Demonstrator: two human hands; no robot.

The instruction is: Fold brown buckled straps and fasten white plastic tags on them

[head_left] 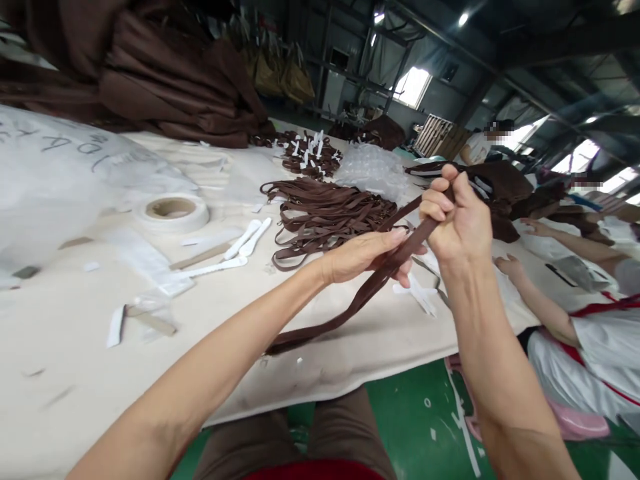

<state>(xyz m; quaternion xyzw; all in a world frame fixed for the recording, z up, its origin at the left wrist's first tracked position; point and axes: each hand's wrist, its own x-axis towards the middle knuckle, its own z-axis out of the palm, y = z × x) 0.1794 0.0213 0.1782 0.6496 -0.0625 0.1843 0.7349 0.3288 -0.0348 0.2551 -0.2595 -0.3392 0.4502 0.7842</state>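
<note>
A long brown fabric strap (345,313) runs from the table's near edge up to my hands. My right hand (457,217) is closed in a fist round the strap's upper part, held above the table. My left hand (370,257) sits just below it, fingers pinched on the same strap. A loose heap of brown straps (325,217) lies on the cream table cover (75,373) just beyond my left hand.
A roll of white tape (173,212) and white paper strips (240,250) lie to the left. Brown cloth (165,80) is piled at the back. Tied strap bundles (310,155) and clear plastic (373,170) sit farther off. Another person's arms (545,293) rest at the right.
</note>
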